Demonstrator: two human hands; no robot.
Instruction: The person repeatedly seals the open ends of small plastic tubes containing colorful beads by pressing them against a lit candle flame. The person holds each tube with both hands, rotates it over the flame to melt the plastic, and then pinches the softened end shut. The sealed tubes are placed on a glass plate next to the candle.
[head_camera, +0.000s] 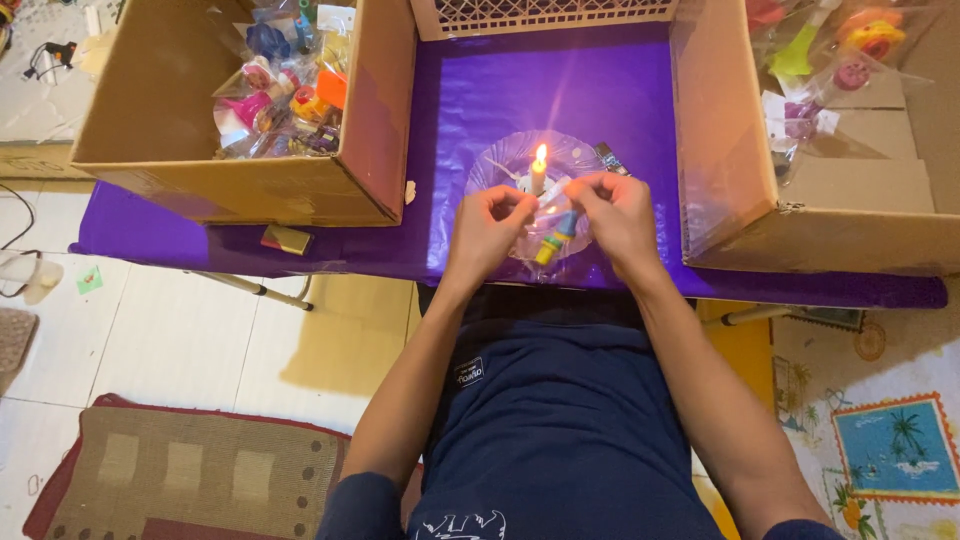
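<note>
Looking down from the head cam: both hands pinch a clear plastic packet (548, 225) with a small yellow-and-blue toy (556, 238) inside, left hand (492, 226) and right hand (618, 212) each gripping a top corner, just in front of a lit candle (538, 172) on the purple table (470, 110). Cardboard boxes (240, 190) of bagged toys on either side.

Left arm: stretched forward, bare forearm, sleeve seen at the elbow.
Left hand (487, 226): raised, fingers curled and pinched together at the tips.
Right arm: extended forward likewise.
Right hand (621, 216): held level, fingertips pinched, set close to the left.
</note>
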